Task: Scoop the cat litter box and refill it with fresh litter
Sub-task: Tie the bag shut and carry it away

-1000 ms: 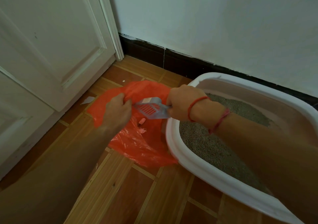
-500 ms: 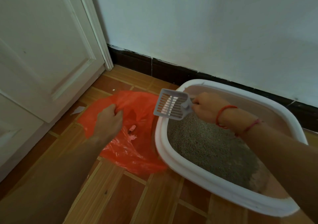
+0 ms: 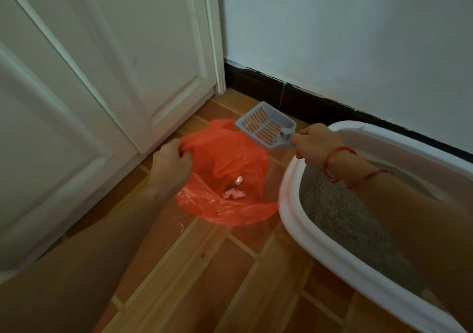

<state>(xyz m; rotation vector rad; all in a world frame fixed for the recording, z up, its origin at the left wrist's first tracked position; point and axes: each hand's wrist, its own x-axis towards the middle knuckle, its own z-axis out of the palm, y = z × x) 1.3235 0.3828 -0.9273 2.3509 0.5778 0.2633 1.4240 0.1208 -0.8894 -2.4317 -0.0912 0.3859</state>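
- Floor of brown wood-look tiles meets a white wall with a dark baseboard; a white panel door stands at the left.
- The white litter box sits on the floor at the right, with grey litter inside.
- The left hand grips the rim of an orange plastic bag just beside the box.
- The right hand curls round the handle of a grey slotted scoop, above the bag's far edge.

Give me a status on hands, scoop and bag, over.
Left hand grips orange bag rim, bag open. Right hand holds scoop over bag, scoop looks empty. Nothing between scoop and bag.
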